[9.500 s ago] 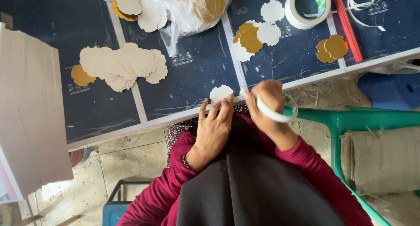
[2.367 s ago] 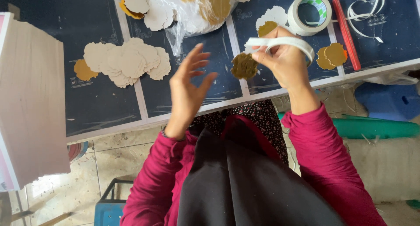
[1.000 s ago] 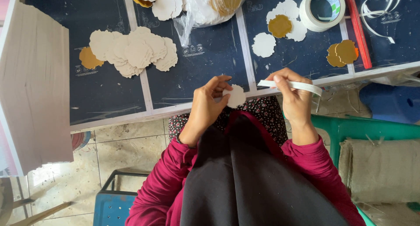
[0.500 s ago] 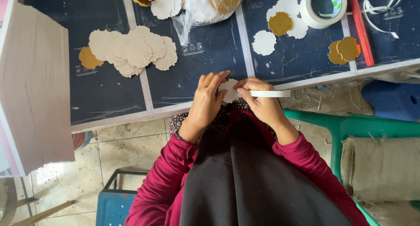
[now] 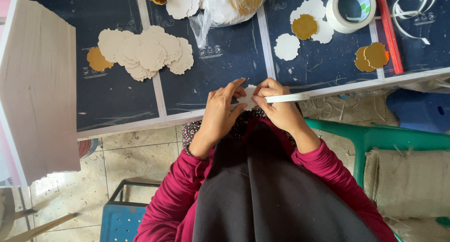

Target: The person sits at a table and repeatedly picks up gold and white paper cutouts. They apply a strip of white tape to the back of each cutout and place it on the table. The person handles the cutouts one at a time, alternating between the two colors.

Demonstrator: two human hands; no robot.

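Disc [image 5: 248, 97] (white, scalloped) pinched by left hand [image 5: 220, 111] at table [image 5: 140, 122] edge, right hand [image 5: 276, 106] gripped tape roll [image 5: 288, 98] against it

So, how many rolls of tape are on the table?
1: a white roll of tape lies at the table's far right, beside the red strip. Others may be out of view.

White scalloped card disc [image 5: 248, 97] pinched by left hand [image 5: 220, 113] and right hand [image 5: 276, 106]; white tape strip [image 5: 288, 98] held by right.
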